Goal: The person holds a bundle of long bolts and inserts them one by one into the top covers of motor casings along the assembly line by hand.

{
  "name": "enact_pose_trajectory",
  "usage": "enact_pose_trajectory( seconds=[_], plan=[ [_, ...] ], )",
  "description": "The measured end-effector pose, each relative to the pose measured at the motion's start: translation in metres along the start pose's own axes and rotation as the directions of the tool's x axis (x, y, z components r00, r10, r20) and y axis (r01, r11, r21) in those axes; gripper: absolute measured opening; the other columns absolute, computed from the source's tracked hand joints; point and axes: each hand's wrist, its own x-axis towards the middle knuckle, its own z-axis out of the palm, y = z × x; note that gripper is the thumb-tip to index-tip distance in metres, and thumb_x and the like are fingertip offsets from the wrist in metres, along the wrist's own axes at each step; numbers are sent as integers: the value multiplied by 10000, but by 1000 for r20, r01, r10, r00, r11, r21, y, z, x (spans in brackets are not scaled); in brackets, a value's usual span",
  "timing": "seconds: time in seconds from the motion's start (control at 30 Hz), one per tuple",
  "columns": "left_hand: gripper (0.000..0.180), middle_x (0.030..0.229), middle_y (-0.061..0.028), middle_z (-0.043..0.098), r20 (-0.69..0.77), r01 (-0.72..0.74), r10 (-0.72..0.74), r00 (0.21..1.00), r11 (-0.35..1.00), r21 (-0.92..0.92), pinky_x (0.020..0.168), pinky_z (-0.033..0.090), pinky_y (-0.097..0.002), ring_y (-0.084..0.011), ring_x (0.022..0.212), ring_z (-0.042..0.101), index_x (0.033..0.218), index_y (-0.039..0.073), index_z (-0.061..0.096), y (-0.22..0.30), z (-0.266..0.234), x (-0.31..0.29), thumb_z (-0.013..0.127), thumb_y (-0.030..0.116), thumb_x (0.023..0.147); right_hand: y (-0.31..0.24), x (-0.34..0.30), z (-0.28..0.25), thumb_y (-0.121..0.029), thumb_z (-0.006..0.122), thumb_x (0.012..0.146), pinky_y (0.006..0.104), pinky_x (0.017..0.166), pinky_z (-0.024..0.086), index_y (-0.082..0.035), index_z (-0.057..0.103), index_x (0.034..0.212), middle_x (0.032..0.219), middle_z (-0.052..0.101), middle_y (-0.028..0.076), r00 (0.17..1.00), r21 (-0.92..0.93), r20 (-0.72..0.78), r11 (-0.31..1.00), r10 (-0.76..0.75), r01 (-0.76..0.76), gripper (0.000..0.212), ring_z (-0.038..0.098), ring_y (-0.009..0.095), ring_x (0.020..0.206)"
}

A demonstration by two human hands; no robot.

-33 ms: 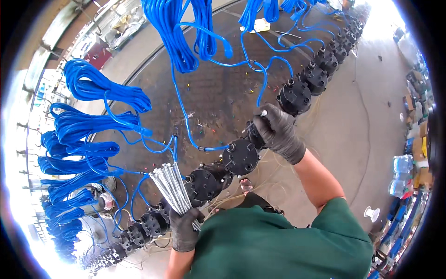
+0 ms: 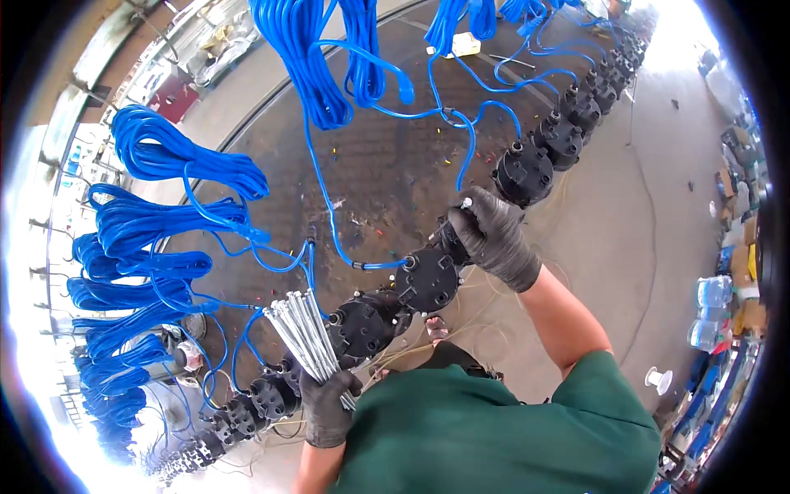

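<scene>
My left hand [image 2: 329, 405], in a dark glove, is closed round a bundle of long silver bolts [image 2: 306, 336] whose heads fan out up and to the left. My gloved right hand [image 2: 495, 235] pinches a single bolt [image 2: 467, 202]; only its pale head shows between thumb and fingers. That hand is over a black round housing [image 2: 449, 239], which it partly covers. Just left of it stands another black round housing [image 2: 427, 281] with a blue cable [image 2: 380, 265] plugged into its upper left side. The right-hand bolt's lower end is hidden.
A long diagonal row of similar black housings [image 2: 523, 173] runs from lower left to upper right. Coiled blue cables [image 2: 189, 156] hang at the left and top. Small coloured bits lie on the dark surface [image 2: 387, 165] beyond the row. Water bottles [image 2: 709, 313] and a white spool [image 2: 658, 379] are at right.
</scene>
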Motion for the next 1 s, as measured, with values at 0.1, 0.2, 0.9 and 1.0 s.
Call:
enact_pose_trajectory(
  seconds=[0.1,0.2,0.9,1.0],
  plan=[
    [407,760,-48,580,-12,4,-4,1000,1000,0,520,498,-307,-171,596,583,1108,17,576,8,9,2,715,116,739,22,-4,11,-48,692,889,445,633,506,-36,581,1032,831,619,173,998,63,54,997,44,-48,181,646,397,754],
    [428,776,-55,597,-32,16,-16,999,1000,-5,518,498,-308,-171,597,585,1117,17,584,10,11,4,729,128,730,29,-3,19,-62,698,891,453,625,504,-33,578,1021,800,617,172,991,110,81,987,106,-115,180,646,400,746],
    [316,808,-91,687,95,58,-41,995,982,-177,579,544,-311,-183,640,658,1041,-34,665,20,33,11,710,107,762,11,17,22,-272,773,810,434,706,548,-67,683,924,824,631,120,779,-213,625,950,-48,229,251,676,348,879],
    [296,813,-97,697,124,55,-35,992,986,-160,581,543,-312,-188,639,660,1018,-39,678,19,32,11,713,120,770,4,8,27,-258,837,768,399,742,568,-68,659,1184,870,659,120,883,-203,466,978,49,52,491,690,305,866]
  ],
)
